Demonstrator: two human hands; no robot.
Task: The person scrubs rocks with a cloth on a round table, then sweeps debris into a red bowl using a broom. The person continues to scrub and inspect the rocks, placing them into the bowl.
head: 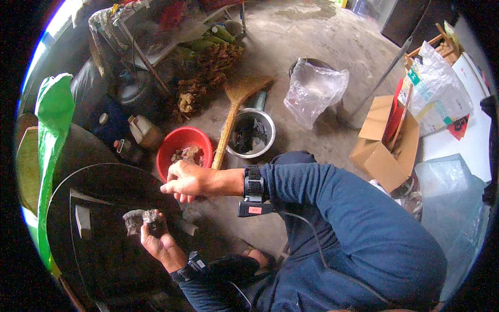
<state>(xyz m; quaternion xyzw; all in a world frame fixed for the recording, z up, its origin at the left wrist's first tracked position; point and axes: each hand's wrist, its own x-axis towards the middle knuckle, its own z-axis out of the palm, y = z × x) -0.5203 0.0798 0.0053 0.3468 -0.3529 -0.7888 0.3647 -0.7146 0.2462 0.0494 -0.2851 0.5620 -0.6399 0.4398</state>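
Observation:
My left hand (161,241), low on the left, grips a rough grey-white lump (137,221) between thumb and fingers, over a dark surface. Whether the lump is one piece or two, I cannot tell. Above and to its right is my right hand (185,181), its fingers curled near the rim of a red plastic basin (209,146); whether something small is between them is not clear. Pale and brownish chunks (189,155) lie in the basin. Beside it stands a metal bowl (271,136) with dark, charred-looking pieces, and a straw broom (230,124) leans across its left side.
A bin (315,64) lined with a clear plastic bag (312,93) stands beyond the bowl. To the right is an open cardboard box (368,136). Plastic jugs (146,132) stand left of the basin; a green bag (54,109) hangs at the far left.

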